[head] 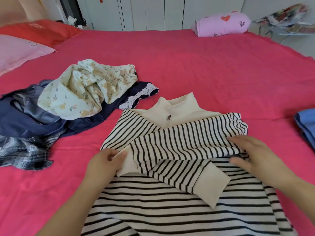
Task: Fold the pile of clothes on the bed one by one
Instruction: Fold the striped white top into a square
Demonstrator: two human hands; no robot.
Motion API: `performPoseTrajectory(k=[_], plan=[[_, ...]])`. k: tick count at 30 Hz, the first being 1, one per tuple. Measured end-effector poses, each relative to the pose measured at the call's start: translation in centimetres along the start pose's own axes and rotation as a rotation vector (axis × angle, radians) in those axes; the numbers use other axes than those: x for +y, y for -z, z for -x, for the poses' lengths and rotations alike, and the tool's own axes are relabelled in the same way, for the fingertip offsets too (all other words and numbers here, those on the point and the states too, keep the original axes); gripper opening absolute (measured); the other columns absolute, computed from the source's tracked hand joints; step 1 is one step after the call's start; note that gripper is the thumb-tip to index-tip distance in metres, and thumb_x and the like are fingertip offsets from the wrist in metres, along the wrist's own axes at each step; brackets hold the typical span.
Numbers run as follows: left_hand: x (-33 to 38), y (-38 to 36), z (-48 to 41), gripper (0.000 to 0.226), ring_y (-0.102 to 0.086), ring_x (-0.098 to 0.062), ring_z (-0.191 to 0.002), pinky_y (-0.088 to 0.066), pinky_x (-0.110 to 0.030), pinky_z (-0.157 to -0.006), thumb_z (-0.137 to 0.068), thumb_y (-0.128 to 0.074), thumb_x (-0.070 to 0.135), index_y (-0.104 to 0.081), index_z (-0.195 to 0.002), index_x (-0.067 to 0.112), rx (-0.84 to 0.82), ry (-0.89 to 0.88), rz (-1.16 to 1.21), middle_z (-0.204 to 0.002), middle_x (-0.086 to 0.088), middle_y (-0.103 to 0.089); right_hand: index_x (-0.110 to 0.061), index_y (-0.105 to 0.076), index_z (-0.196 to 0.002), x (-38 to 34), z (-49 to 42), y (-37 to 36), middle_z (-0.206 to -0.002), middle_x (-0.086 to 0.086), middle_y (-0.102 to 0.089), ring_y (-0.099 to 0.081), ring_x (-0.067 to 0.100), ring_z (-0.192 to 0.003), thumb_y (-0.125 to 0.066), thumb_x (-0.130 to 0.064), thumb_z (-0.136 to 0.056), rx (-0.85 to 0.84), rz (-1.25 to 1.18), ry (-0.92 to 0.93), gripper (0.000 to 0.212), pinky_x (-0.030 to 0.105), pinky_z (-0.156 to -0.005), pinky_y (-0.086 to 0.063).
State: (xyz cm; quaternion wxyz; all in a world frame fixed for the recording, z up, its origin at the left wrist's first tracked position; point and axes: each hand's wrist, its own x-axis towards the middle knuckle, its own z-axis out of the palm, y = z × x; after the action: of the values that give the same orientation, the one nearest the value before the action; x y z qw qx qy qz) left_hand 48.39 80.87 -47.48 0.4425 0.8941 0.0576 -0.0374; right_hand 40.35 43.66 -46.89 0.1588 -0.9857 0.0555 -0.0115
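**Kid:** So where is the striped top (pixel 170 198)?

**Friend:** It lies flat on the pink bed (pixel 196 65), low in the middle of the frame. Its cream collar (pixel 179 106) points up the frame.

**Kid:** And the sleeves?

**Friend:** Both are folded in over the front, and they cross. The upper sleeve (pixel 187 143) runs from right to left. The lower sleeve (pixel 179 174) goes under it, and its cream cuff (pixel 211 188) sits to the lower right.

**Kid:** What do the hands do?

**Friend:** The left hand (pixel 105 163) pinches the cream end of the upper sleeve at the left side of the top. The right hand (pixel 250 155) grips the fold of that same sleeve on the right, fingers on top and thumb below.

**Kid:** What else is on the bed?

**Friend:** The pile (pixel 59 108) of messy clothes is at the left of the frame. It has a flowery cloth (pixel 81 89) on top, dark blue clothes (pixel 20 120) under it and a checked cloth (pixel 22 150) at the lower left. A blue cloth (pixel 306 123) lies at the right edge. A pink pillow (pixel 17 51) and a red pillow (pixel 37 31) are at the upper left. A purple roll (pixel 221 24) with hearts is at the upper right.
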Motion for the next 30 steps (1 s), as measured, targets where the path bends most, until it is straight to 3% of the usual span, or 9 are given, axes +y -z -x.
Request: performPoseTrajectory(k=[4,8,11,13,17,19,21,25,30], plan=[[1.4,-0.2,0.2,0.008,-0.052,-0.016,-0.068,-0.043,-0.028,-0.062,-0.09,-0.059,0.022,-0.061,-0.089,0.015,0.119,0.026,0.306,-0.076,-0.001,-0.058,-0.024,-0.062,-0.123,0.5,1.2,-0.9,-0.128,-0.001,-0.06,-0.055,0.024,-0.117,-0.059,-0.001,-0.084,0.104,0.105,-0.039,0.046,0.035,-0.093,-0.046],[1.9,0.6,0.2,0.009,-0.053,-0.012,-0.075,-0.041,-0.029,-0.067,-0.087,-0.06,0.018,-0.056,-0.084,0.025,0.289,-0.07,0.326,-0.083,0.006,-0.059,-0.018,-0.074,-0.097,0.9,2.9,0.0,-0.094,0.002,-0.074,-0.07,0.028,-0.08,-0.072,0.017,-0.059,0.33,0.16,0.072,0.052,0.033,-0.06,-0.053],[1.2,0.6,0.8,0.019,-0.054,-0.009,-0.079,-0.045,-0.03,-0.07,-0.083,-0.062,0.006,-0.057,-0.092,0.023,0.186,-0.05,0.266,-0.09,0.009,-0.058,-0.024,-0.072,-0.104,0.3,3.6,0.3,-0.101,-0.002,-0.072,-0.067,0.024,-0.091,-0.064,0.012,-0.066,0.132,0.22,0.076,0.053,0.032,-0.076,-0.051],[0.4,0.2,1.5,0.034,-0.057,-0.018,-0.089,-0.05,-0.035,-0.076,-0.082,-0.061,-0.002,-0.054,-0.107,0.02,0.022,0.091,0.403,-0.1,0.003,-0.057,-0.03,-0.067,-0.114,0.1,3.5,0.1,-0.113,-0.006,-0.068,-0.062,0.016,-0.103,-0.053,0.007,-0.073,-0.024,0.279,0.014,0.057,0.027,-0.09,-0.045],[0.0,0.7,1.7,0.024,-0.064,-0.026,-0.092,-0.055,-0.037,-0.067,-0.09,-0.061,0.02,-0.054,-0.11,0.01,-0.154,0.346,0.772,-0.105,-0.012,-0.063,-0.028,-0.068,-0.111,-1.9,1.7,0.8,-0.114,-0.004,-0.068,-0.061,0.017,-0.103,-0.051,0.002,-0.074,0.072,0.273,-0.078,0.051,0.029,-0.093,-0.043],[0.4,0.9,1.3,0.021,-0.065,-0.022,-0.086,-0.053,-0.031,-0.059,-0.092,-0.058,0.027,-0.056,-0.106,0.012,-0.186,0.343,0.714,-0.1,-0.009,-0.066,-0.024,-0.068,-0.112,-3.1,0.5,0.4,-0.114,0.001,-0.067,-0.06,0.02,-0.103,-0.051,0.006,-0.074,0.102,0.202,-0.078,0.051,0.03,-0.092,-0.044],[0.9,0.8,0.9,0.023,-0.064,-0.02,-0.086,-0.052,-0.028,-0.06,-0.09,-0.059,0.01,-0.057,-0.112,0.018,-0.181,0.278,0.663,-0.103,-0.007,-0.064,-0.021,-0.067,-0.115,-4.3,-1.0,-0.2,-0.117,0.003,-0.066,-0.06,0.022,-0.104,-0.049,0.009,-0.075,0.134,0.124,-0.052,0.053,0.028,-0.087,-0.044],[1.2,0.7,-0.4,0.041,-0.061,-0.02,-0.104,-0.05,-0.035,-0.089,-0.089,-0.05,-0.004,-0.061,-0.112,0.027,-0.024,0.104,0.592,-0.116,-0.003,-0.063,-0.019,-0.054,-0.132,-4.7,-3.3,-1.5,-0.135,0.007,-0.054,-0.049,0.025,-0.122,-0.045,-0.004,-0.091,0.163,0.065,-0.019,0.044,0.032,-0.097,-0.041],[-0.2,-0.3,-1.4,0.051,-0.041,-0.025,-0.127,-0.032,-0.031,-0.103,-0.089,-0.051,0.004,-0.043,-0.138,0.015,0.021,0.082,0.065,-0.141,-0.009,-0.044,-0.032,-0.017,-0.148,-2.7,-3.1,-3.1,-0.157,-0.005,-0.012,-0.009,0.02,-0.144,-0.026,-0.035,-0.1,-0.195,0.252,-0.28,0.048,0.049,-0.114,-0.016]])
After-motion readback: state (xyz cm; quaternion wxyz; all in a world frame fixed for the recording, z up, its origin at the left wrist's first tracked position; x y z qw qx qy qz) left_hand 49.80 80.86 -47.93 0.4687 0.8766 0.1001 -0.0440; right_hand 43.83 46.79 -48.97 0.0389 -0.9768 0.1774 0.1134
